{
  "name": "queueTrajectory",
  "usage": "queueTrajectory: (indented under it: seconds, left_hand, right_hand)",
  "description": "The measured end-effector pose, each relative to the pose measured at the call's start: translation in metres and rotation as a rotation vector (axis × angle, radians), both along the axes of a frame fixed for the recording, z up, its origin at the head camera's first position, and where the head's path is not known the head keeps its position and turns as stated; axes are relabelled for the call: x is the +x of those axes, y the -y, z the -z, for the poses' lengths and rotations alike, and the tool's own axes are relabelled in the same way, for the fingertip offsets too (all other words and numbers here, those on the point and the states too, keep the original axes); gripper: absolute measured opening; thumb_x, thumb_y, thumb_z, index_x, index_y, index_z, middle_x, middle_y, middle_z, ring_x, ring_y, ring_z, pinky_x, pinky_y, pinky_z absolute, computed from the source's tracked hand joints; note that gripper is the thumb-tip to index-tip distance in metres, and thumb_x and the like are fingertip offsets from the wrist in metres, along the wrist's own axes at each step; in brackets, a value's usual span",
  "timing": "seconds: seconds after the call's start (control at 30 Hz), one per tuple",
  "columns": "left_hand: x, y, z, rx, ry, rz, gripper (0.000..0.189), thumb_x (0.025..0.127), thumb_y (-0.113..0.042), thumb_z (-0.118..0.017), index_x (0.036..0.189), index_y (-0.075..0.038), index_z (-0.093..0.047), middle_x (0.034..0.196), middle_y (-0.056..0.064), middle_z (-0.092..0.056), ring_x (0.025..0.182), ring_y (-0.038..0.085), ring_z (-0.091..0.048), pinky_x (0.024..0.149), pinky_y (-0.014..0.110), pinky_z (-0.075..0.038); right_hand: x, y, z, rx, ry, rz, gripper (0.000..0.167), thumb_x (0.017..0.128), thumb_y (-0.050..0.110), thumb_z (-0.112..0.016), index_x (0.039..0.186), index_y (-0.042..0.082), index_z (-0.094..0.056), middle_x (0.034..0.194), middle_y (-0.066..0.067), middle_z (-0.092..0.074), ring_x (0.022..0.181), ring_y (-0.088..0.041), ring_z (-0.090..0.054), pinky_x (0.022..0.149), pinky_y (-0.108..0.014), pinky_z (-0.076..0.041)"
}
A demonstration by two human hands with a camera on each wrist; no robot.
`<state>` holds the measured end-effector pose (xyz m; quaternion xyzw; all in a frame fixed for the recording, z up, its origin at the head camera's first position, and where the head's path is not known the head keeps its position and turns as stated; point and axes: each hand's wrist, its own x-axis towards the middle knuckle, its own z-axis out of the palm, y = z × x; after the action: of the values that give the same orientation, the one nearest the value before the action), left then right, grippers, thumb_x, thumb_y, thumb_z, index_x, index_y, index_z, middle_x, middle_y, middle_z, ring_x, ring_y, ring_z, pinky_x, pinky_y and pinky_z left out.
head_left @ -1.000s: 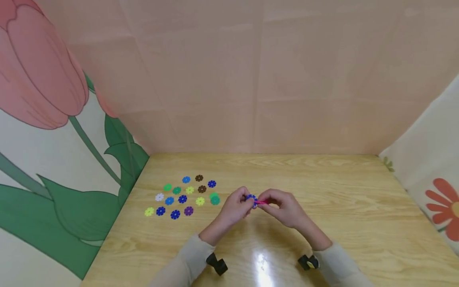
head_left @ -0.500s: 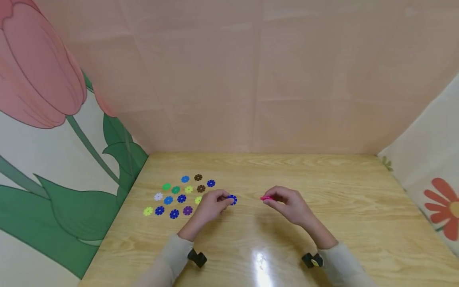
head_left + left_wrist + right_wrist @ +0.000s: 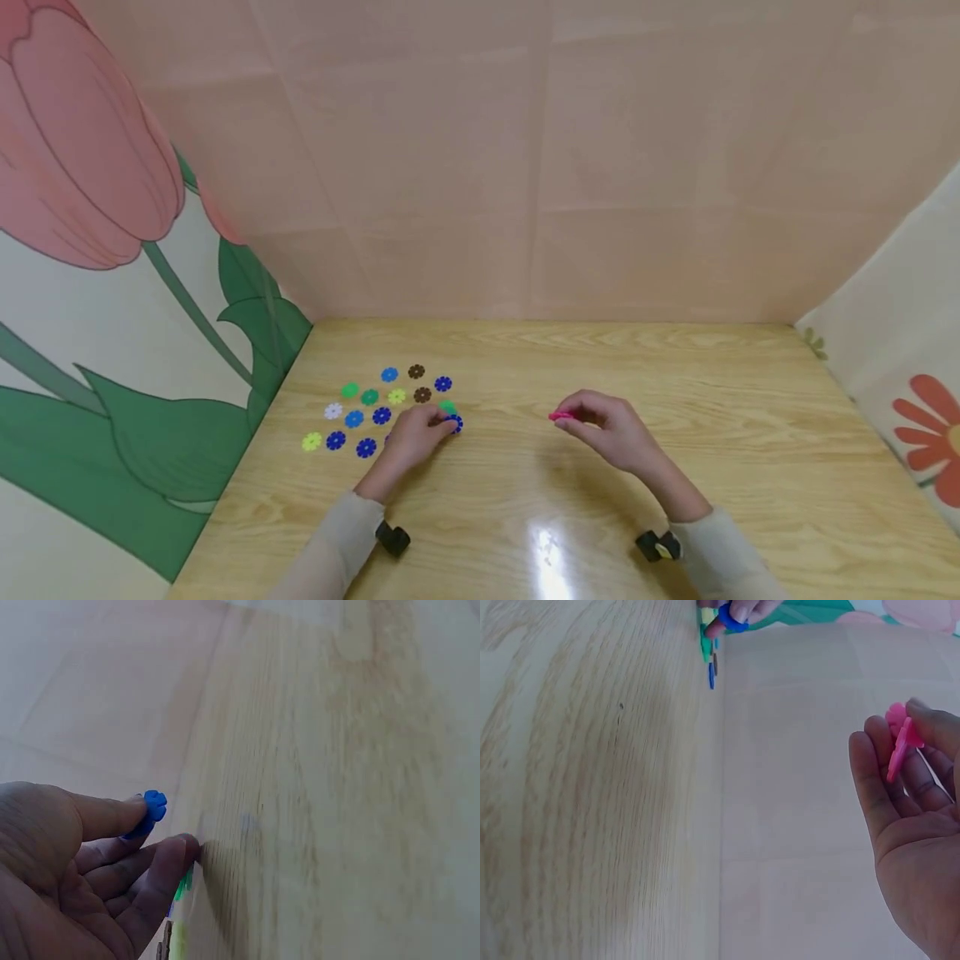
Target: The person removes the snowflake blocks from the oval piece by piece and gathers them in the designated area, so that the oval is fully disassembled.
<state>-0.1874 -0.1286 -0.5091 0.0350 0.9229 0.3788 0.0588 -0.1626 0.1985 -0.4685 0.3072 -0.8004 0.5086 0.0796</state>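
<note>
My left hand (image 3: 412,437) pinches a dark blue notched plastic disc (image 3: 457,423) between thumb and fingers, low over the right edge of the loose discs. A green disc (image 3: 447,407) shows just behind it. In the left wrist view the blue disc (image 3: 154,806) pokes out past the fingertips. My right hand (image 3: 609,428) stays over the middle of the table and pinches pink notched discs (image 3: 559,415). The right wrist view shows these pink pieces (image 3: 899,746) set at an angle to each other, partly covered by the thumb.
Several loose discs lie flat at the left, among them a yellow disc (image 3: 312,442), a white disc (image 3: 333,411) and a brown disc (image 3: 416,372). The left forearm covers part of this group. A hanging pink cloth (image 3: 420,167) borders the wooden table (image 3: 720,417) at the back.
The hands were together at the blue and pink discs; they have come apart. My left hand has carried the blue disc left to the loose discs. The right hand keeps the pink pieces nearly in place.
</note>
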Motion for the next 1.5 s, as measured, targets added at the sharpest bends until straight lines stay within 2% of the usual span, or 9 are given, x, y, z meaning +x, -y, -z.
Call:
queueTrajectory:
  seconds: [0.13, 0.37, 0.53, 0.7, 0.8, 0.9, 1.17, 1.37, 1.5]
  left_hand:
    - [0.003, 0.002, -0.001, 0.013, 0.019, -0.001, 0.014, 0.097, -0.029, -0.07, 0.092, -0.016, -0.073, 0.08, -0.004, -0.067, 0.069, 0.014, -0.058, 0.064, 0.03, -0.047]
    - [0.003, 0.003, -0.001, 0.063, 0.033, 0.01, 0.021, 0.098, -0.029, -0.068, 0.107, -0.011, -0.074, 0.075, -0.003, -0.07, 0.065, 0.014, -0.062, 0.062, 0.031, -0.049]
    - [0.005, 0.004, 0.0, 0.059, 0.065, 0.018, 0.017, 0.097, -0.027, -0.069, 0.103, -0.012, -0.074, 0.067, 0.0, -0.067, 0.061, 0.017, -0.062, 0.06, 0.031, -0.047]
    - [0.007, 0.006, 0.001, 0.086, 0.074, 0.014, 0.014, 0.096, -0.027, -0.07, 0.097, -0.013, -0.073, 0.069, 0.0, -0.068, 0.062, 0.016, -0.063, 0.061, 0.031, -0.05]
    - [0.006, 0.009, 0.001, 0.149, 0.068, -0.002, 0.015, 0.097, -0.025, -0.07, 0.099, -0.01, -0.073, 0.072, 0.004, -0.069, 0.063, 0.017, -0.065, 0.06, 0.031, -0.053]
    - [0.006, 0.012, 0.002, 0.161, 0.069, -0.027, 0.015, 0.097, -0.024, -0.069, 0.097, -0.009, -0.072, 0.071, 0.006, -0.068, 0.06, 0.017, -0.063, 0.056, 0.03, -0.052]
    - [0.012, 0.024, 0.004, 0.005, 0.135, -0.051, 0.016, 0.095, -0.026, -0.072, 0.099, -0.01, -0.073, 0.065, 0.002, -0.063, 0.054, 0.014, -0.055, 0.052, 0.028, -0.046]
    - [0.013, 0.025, 0.002, -0.146, 0.059, -0.039, 0.023, 0.09, -0.031, -0.077, 0.102, -0.012, -0.071, 0.081, -0.002, -0.064, 0.069, 0.015, -0.057, 0.063, 0.031, -0.049]
    - [0.014, 0.022, 0.0, -0.19, 0.016, -0.049, 0.023, 0.089, -0.03, -0.078, 0.1, -0.013, -0.068, 0.085, -0.002, -0.064, 0.075, 0.015, -0.058, 0.067, 0.033, -0.05]
  right_hand:
    - [-0.001, -0.002, 0.002, -0.01, 0.003, -0.006, 0.018, 0.091, -0.004, -0.071, 0.1, 0.012, -0.072, 0.096, -0.004, -0.073, 0.086, -0.01, -0.067, 0.077, -0.024, -0.058]
    - [-0.003, -0.002, 0.004, -0.02, -0.007, -0.018, 0.02, 0.09, -0.006, -0.071, 0.1, 0.01, -0.072, 0.095, -0.006, -0.073, 0.087, -0.009, -0.067, 0.077, -0.023, -0.057]
    - [-0.003, -0.002, 0.003, -0.023, 0.008, -0.024, 0.02, 0.091, -0.005, -0.071, 0.099, 0.012, -0.073, 0.095, -0.003, -0.073, 0.087, -0.007, -0.067, 0.077, -0.023, -0.057]
    - [-0.004, -0.002, 0.003, -0.02, 0.004, -0.033, 0.024, 0.089, -0.01, -0.069, 0.1, 0.012, -0.072, 0.095, -0.004, -0.073, 0.087, -0.004, -0.066, 0.079, -0.023, -0.058]
    - [-0.004, -0.003, 0.002, -0.017, 0.006, -0.033, 0.021, 0.091, -0.007, -0.07, 0.1, 0.012, -0.072, 0.095, -0.004, -0.073, 0.087, -0.006, -0.067, 0.078, -0.023, -0.057]
    - [-0.004, -0.003, 0.002, -0.015, 0.017, -0.033, 0.018, 0.092, -0.004, -0.07, 0.1, 0.012, -0.072, 0.095, -0.004, -0.073, 0.086, -0.008, -0.067, 0.078, -0.023, -0.057]
    - [-0.003, -0.002, 0.002, -0.012, 0.021, -0.043, 0.017, 0.092, -0.003, -0.071, 0.1, 0.011, -0.072, 0.094, -0.005, -0.073, 0.086, -0.009, -0.067, 0.077, -0.022, -0.057]
    - [-0.004, -0.001, 0.002, -0.013, 0.01, -0.05, 0.018, 0.091, -0.004, -0.071, 0.1, 0.012, -0.072, 0.094, -0.004, -0.072, 0.085, -0.008, -0.067, 0.076, -0.022, -0.057]
    - [-0.004, -0.002, 0.002, -0.01, 0.029, -0.051, 0.017, 0.092, -0.002, -0.071, 0.1, 0.012, -0.072, 0.094, -0.004, -0.072, 0.085, -0.009, -0.067, 0.074, -0.023, -0.057]
